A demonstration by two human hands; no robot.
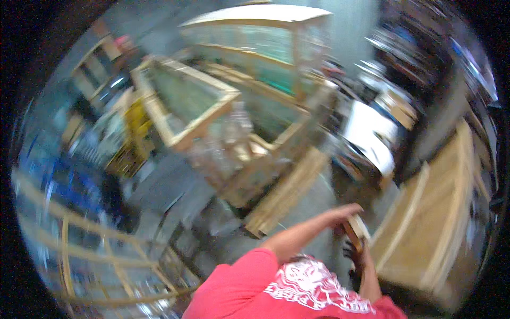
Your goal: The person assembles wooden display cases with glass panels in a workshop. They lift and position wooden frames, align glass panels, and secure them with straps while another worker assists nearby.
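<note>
**Hands on a small wood piece beside the big panel**

Motion blur everywhere, so take the details loosely. Closest to the camera is the red shirt (249, 290) with a white print, filling the bottom edge. Just past it, both hands meet on 1 small wooden piece (355, 229), a short flat block standing on end and a bit tilted. The left hand (342, 213) comes across from the left on a bare forearm and lies over the block's top end, fingers curled down on it. The right hand (357, 254) comes up from below and its grip is wrapped around the lower part. Both are closed on the block, though how tightly I can't tell through the smear.

The block sits just left of a big pale wooden panel (425, 223) with a raised strip along its edge, near or touching it; too blurry to call.

My read: the piece is being positioned or held steady against that panel edge. Next move would want both hands firm and the block lined up square before anything else.

Further out, a long wooden plank (287, 194) lies on the grey floor (175, 186). Beyond that, several glass cases with wooden frames (183, 101), a white sheet (369, 130), and dark shelving at the far right.
</note>
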